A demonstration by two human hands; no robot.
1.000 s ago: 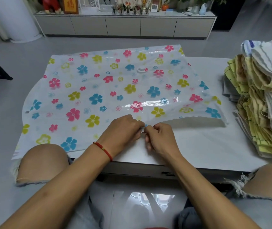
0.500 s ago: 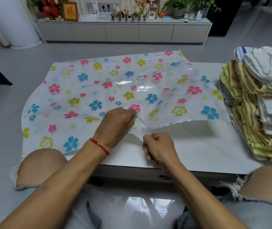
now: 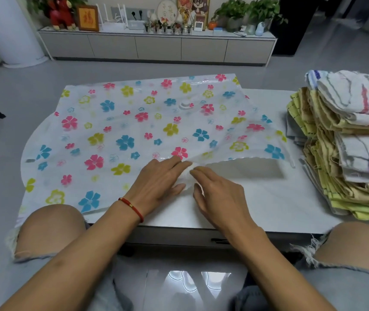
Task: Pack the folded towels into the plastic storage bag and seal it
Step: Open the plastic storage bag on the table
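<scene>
From the head view, the plastic storage bag (image 3: pixel 134 131) lies spread flat on the table (image 3: pixel 268 198), its left part hanging over the table edge and its wavy-edged mouth (image 3: pixel 242 161) lifted open toward the right. The folded towels (image 3: pixel 345 140) sit in a tall stack on the table's right side, just beside the bag and none yet inside. The left hand (image 3: pixel 156 185) lies with fingers extended on the upper film near the mouth, its grip loose and holding nothing; the right hand (image 3: pixel 219 194) reaches fingers-straight into the opening, likewise gripping nothing. The bag looks thin, light, slick and floppy, likely to cling shut, so it is best taken by the mouth's edge, one layer in each hand. The towels look soft and compressible; a few taken from the stack's sides should hold together. Half a second earlier both hands pinched the layers apart at the near edge; now the fingers have released and straightened, and the mouth gapes wider.
</scene>
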